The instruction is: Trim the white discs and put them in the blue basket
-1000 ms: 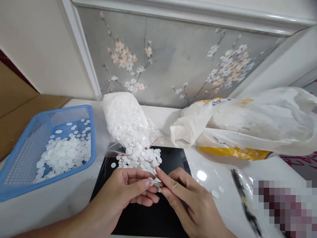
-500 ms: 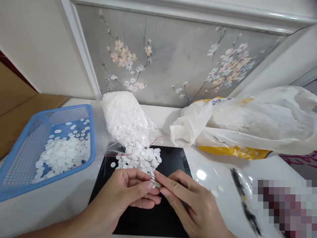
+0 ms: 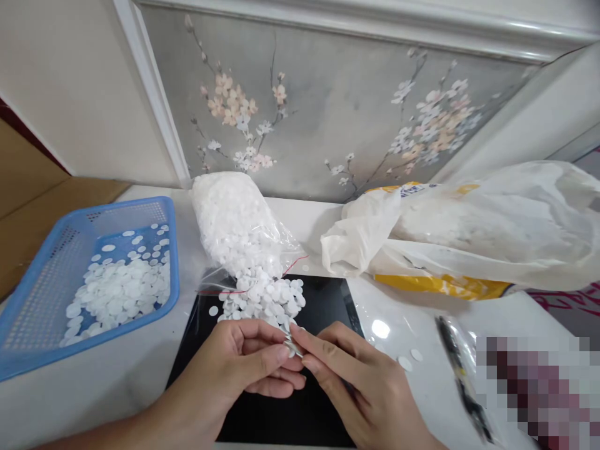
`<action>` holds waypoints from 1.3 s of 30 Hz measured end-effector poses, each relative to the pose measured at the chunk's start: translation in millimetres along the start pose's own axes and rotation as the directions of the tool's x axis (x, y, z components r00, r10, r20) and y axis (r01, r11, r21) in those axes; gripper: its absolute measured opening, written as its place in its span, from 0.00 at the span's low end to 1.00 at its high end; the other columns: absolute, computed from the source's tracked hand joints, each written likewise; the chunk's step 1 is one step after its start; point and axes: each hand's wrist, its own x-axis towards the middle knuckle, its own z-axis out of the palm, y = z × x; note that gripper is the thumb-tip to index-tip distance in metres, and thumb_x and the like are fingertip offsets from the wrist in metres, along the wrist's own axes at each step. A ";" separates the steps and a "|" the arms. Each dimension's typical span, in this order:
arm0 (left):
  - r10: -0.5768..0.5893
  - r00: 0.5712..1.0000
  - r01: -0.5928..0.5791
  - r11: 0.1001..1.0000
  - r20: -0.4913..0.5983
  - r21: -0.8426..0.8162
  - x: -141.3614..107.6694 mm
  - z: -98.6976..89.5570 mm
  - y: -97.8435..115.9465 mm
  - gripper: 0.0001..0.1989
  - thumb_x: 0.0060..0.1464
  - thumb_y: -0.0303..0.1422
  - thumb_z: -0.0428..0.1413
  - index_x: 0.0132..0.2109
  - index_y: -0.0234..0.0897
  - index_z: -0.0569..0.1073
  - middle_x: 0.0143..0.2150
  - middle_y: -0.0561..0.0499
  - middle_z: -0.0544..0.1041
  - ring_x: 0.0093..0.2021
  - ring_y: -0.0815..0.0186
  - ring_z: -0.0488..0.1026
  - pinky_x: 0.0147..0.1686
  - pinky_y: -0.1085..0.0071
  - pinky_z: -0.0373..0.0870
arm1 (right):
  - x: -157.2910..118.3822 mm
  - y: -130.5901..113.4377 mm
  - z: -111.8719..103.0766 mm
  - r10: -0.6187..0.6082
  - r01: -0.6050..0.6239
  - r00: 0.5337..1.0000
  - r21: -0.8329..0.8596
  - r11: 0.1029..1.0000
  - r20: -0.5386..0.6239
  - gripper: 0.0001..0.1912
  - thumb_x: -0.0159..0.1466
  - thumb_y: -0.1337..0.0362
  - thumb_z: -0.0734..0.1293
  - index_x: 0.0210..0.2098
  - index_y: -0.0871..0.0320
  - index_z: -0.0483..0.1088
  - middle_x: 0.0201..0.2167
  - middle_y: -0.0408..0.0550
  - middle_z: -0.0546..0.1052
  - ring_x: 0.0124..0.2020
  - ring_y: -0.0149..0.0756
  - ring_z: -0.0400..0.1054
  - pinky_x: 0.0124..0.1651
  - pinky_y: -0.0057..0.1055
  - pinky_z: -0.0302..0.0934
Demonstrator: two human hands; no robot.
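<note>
My left hand is closed around a few small white discs, pinched between thumb and fingers. Against the same discs, the thumb and forefinger of my right hand are pinched together at their edge. Both hands meet low over a black flat panel. Just beyond the fingertips lies a heap of white discs, spilling from the mouth of a clear zip bag full of them. How many discs are in my fingers is hidden.
On the left stands a blue plastic basket with many white discs inside. A white and yellow plastic bag lies at the right. Nearer are loose discs and a black pen-like item in clear wrap. A panelled wall rises behind.
The discs between my fingers have tilted slightly. Both hands stay almost in place, and the whole view has shifted very slightly.
</note>
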 end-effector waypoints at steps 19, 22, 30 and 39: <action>-0.013 1.000 0.013 1.000 0.009 0.004 0.2 -1.0 2.0 0.09 0.50 0.35 0.65 0.34 0.33 0.79 0.31 0.46 0.84 0.33 0.63 0.82 0.33 0.76 0.78 | 2.2 -0.8 -2.1 -0.007 0.008 1.000 -0.030 1.000 0.004 0.17 0.68 0.68 0.61 0.55 0.57 0.72 0.29 0.46 0.71 0.21 0.28 0.65 0.22 0.24 0.63; -0.012 1.000 0.013 1.000 0.013 -0.005 0.1 -1.7 1.9 0.08 0.50 0.34 0.65 0.34 0.33 0.78 0.31 0.46 0.84 0.33 0.63 0.82 0.33 0.76 0.78 | 2.9 -0.7 -2.5 -0.008 0.008 1.000 -0.024 1.000 0.009 0.17 0.68 0.68 0.60 0.55 0.57 0.72 0.29 0.46 0.71 0.22 0.28 0.65 0.22 0.24 0.63; -0.004 1.000 0.004 1.000 0.030 0.017 -0.1 -3.5 5.7 0.08 0.49 0.35 0.65 0.33 0.33 0.79 0.30 0.47 0.84 0.33 0.63 0.82 0.32 0.76 0.78 | 4.1 -1.5 -3.3 -0.023 0.023 1.000 -0.028 0.999 0.003 0.16 0.69 0.67 0.60 0.53 0.58 0.73 0.28 0.46 0.70 0.21 0.29 0.64 0.22 0.24 0.62; -0.021 0.999 0.018 0.997 0.037 0.073 -1.1 -7.7 8.7 0.07 0.50 0.35 0.65 0.34 0.35 0.80 0.29 0.48 0.84 0.31 0.64 0.82 0.31 0.78 0.77 | 3.4 -2.6 -5.9 -0.015 0.015 0.999 -0.010 1.000 0.034 0.17 0.69 0.67 0.60 0.54 0.57 0.73 0.28 0.46 0.70 0.22 0.29 0.66 0.23 0.24 0.64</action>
